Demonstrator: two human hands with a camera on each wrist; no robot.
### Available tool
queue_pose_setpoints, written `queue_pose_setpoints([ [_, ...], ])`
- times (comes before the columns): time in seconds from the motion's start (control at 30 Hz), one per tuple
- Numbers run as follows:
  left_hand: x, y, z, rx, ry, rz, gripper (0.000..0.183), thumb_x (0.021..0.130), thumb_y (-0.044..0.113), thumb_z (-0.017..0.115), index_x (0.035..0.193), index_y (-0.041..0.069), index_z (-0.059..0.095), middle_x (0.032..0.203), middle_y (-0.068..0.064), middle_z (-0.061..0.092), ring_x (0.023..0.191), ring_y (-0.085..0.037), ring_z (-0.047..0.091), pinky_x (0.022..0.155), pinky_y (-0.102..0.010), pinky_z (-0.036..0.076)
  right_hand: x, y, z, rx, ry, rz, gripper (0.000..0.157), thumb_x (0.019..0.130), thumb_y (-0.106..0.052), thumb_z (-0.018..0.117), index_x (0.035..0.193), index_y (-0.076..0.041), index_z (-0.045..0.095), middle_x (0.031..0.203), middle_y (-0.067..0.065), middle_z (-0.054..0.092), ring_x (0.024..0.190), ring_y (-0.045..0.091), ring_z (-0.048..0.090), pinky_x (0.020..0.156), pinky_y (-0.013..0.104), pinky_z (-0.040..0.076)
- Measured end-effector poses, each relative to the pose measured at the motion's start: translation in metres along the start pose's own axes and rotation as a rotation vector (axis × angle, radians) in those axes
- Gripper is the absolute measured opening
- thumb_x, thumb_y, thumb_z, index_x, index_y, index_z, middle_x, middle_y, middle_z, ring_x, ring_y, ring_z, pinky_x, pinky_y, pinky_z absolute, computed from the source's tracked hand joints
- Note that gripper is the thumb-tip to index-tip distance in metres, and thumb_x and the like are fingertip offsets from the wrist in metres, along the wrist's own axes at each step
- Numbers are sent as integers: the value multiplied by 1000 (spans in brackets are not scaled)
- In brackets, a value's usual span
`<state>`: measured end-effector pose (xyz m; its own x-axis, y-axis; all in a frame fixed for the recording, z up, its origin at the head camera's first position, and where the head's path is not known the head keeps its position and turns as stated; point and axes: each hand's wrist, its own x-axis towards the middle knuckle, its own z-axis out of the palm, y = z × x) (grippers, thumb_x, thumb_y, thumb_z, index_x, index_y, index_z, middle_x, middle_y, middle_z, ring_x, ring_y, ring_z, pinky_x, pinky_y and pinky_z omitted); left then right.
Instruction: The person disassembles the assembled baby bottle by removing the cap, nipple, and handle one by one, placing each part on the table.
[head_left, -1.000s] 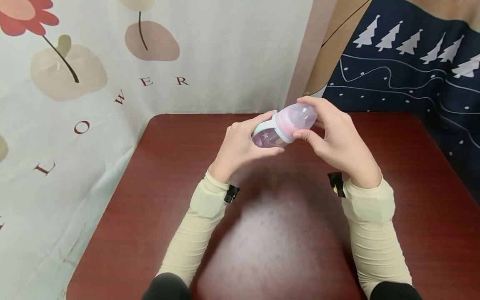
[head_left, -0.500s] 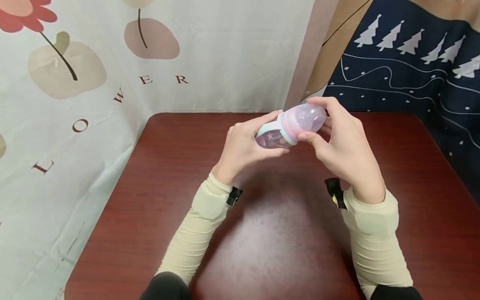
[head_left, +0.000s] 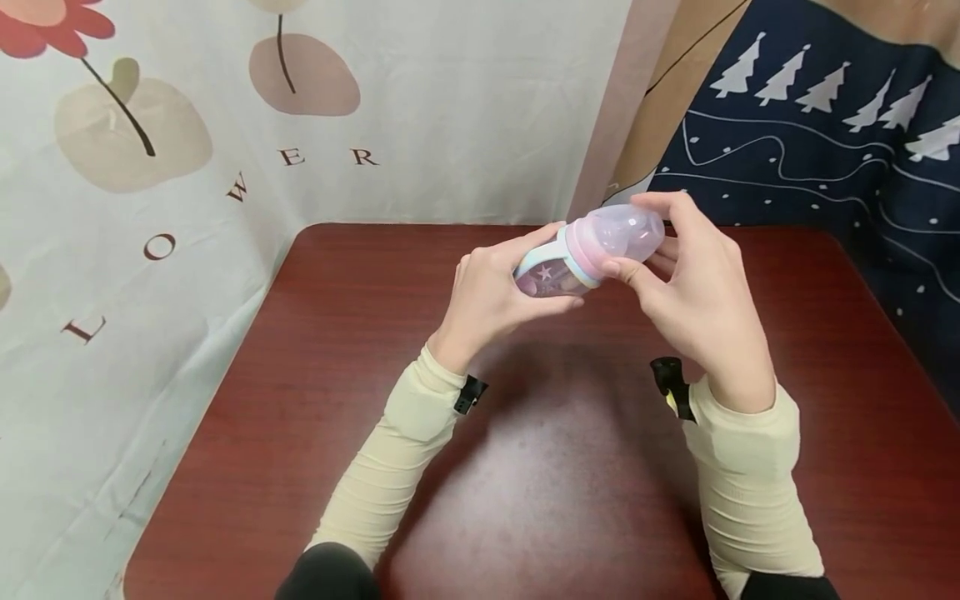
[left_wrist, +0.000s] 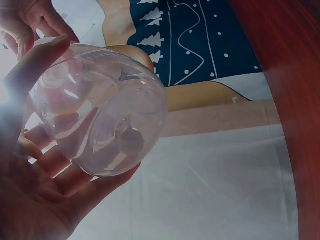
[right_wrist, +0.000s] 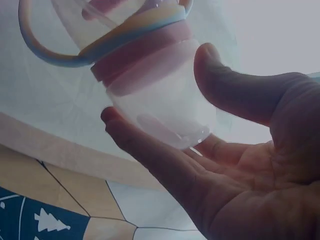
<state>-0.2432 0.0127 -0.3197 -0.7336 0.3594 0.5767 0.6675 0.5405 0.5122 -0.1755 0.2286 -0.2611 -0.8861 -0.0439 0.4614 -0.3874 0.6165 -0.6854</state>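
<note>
Bottle (head_left: 587, 247) held slantwise between two grips, capped end to the right

The clear body is clasped from the left by the left grip (head_left: 495, 283), with thumb and fingers parted only as far as the bottle's width. The translucent cap (head_left: 630, 229) is pinched at the other end by the right grip (head_left: 690, 283), the thumb set near the pink collar (head_left: 587, 242) and a finger laid along the opposite side. The long axis is run from one palm toward the other, tilted in the head view with the cap slightly higher (the base is seen almost end-on from the left wrist). Neither side is nearer, since the bottle is touched by both.

The bottle is held off the reddish-brown tabletop (head_left: 300, 417). Beyond the far edge, a pale flower-printed curtain (head_left: 465, 100) is seen, with a navy tree-patterned cloth (head_left: 810, 142) to the right.
</note>
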Motion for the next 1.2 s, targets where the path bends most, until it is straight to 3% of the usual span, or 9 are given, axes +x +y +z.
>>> queue_pose_setpoints([
  [0.27, 5, -7, -7, -10, -18, -28, 75, 72, 47, 97, 140, 29, 70, 109, 8, 79, 88, -8, 66, 70, -37, 51, 3, 8, -17, -16, 41, 33, 67, 90, -6, 85, 149, -8, 53, 142, 15, 63, 120, 39, 71, 91, 23, 57],
  [0.4, 4, -15, -14, 3, -6, -71, 76, 72, 48, 97, 140, 30, 70, 110, 7, 79, 90, -9, 66, 73, -40, 51, 7, 23, -25, -40, 75, 89, 71, 91, -9, 84, 153, -13, 50, 148, 13, 60, 124, 42, 68, 96, 25, 56],
  [0.57, 2, -24, -24, -3, 10, -138, 75, 72, 50, 96, 140, 33, 70, 107, 8, 78, 87, -9, 65, 76, -41, 48, 21, 54, -17, -71, 77, 155, 71, 92, -14, 83, 153, -11, 47, 150, 16, 58, 127, 44, 65, 110, 41, 51],
  [0.73, 1, -28, -30, -27, 36, -153, 74, 72, 49, 96, 139, 33, 70, 107, 10, 78, 84, -7, 64, 76, -38, 49, 39, 98, 1, -89, -7, 211, 67, 93, -13, 82, 152, -6, 49, 148, 24, 55, 126, 48, 62, 110, 58, 48],
  [1.0, 2, -27, -34, -55, 34, -145, 73, 72, 50, 96, 139, 33, 71, 107, 11, 77, 85, -6, 63, 77, -36, 50, 49, 169, 26, -197, -137, 315, 68, 96, -6, 74, 158, -5, 45, 151, 34, 46, 133, 56, 47, 110, 69, 41],
  [1.1, 3, -27, -36, -56, 23, -139, 74, 72, 50, 96, 139, 33, 71, 107, 11, 77, 86, -6, 63, 78, -35, 50, 50, 187, 33, -218, -166, 362, 72, 97, -7, 71, 162, -7, 39, 158, 34, 40, 143, 58, 35, 113, 74, 36],
  [1.2, 3, -27, -38, -58, 20, -134, 74, 71, 50, 96, 139, 33, 71, 109, 11, 77, 87, -6, 63, 78, -35, 51, 51, 196, 39, -217, -176, 394, 76, 97, -8, 71, 164, -6, 34, 161, 33, 37, 146, 58, 33, 115, 75, 33],
])
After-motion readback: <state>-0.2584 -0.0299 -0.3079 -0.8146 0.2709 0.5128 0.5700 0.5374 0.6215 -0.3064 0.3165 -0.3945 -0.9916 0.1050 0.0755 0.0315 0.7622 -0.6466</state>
